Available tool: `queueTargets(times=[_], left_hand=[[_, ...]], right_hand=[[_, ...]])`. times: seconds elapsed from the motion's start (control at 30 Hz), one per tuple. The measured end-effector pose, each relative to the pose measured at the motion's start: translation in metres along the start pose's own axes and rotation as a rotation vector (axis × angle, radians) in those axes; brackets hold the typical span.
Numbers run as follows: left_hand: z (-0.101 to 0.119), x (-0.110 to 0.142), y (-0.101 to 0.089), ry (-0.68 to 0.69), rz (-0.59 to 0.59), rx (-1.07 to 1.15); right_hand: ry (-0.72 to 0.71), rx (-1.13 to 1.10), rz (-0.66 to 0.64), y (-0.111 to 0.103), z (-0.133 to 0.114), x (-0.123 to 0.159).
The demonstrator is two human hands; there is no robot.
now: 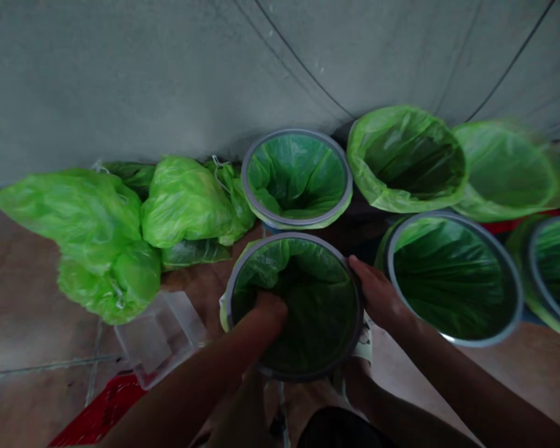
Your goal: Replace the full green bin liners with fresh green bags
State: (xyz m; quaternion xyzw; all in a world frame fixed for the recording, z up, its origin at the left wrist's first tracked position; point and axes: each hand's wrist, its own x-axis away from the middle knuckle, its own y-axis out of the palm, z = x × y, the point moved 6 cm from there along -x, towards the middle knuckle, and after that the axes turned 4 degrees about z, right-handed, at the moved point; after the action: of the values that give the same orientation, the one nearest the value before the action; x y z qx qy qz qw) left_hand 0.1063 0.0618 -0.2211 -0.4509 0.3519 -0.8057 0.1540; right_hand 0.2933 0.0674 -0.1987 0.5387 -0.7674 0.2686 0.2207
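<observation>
A round trash bin [353, 336] with a grey rim stands right in front of me, lined with a green plastic bag [317, 317]. My left hand [271, 309] reaches down inside the bin against the liner; its fingers are hidden in the dark interior. On the right side of the rim is my right hand [373, 289], its fingers wrapped over the outer edge. Just behind this bin, a second lined bin [298, 221] has a grey rim too. Close to my right forearm stands another lined bin [452, 286].
Filled green trash bags [74, 218] lie on the tiled floor at left. Nearer are a clear plastic box [163, 336] and a red basket [107, 407]. Bins with folded-over liners [408, 158] stand along the grey wall [144, 81], where thin cables hang. One more bin [557, 274] is at far right.
</observation>
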Motion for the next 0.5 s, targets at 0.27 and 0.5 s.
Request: queueTargets(times=[0.27, 0.5], left_hand=[[-0.006, 0.015, -0.028, 0.099, 0.045, 0.179], [-0.084, 0.048, -0.122, -0.278, 0.977, 0.737]], right_hand=[[0.043, 0.045, 0.036, -0.011, 0.012, -0.012], [0.219, -0.241, -0.151, 0.0, 0.022, -0.014]])
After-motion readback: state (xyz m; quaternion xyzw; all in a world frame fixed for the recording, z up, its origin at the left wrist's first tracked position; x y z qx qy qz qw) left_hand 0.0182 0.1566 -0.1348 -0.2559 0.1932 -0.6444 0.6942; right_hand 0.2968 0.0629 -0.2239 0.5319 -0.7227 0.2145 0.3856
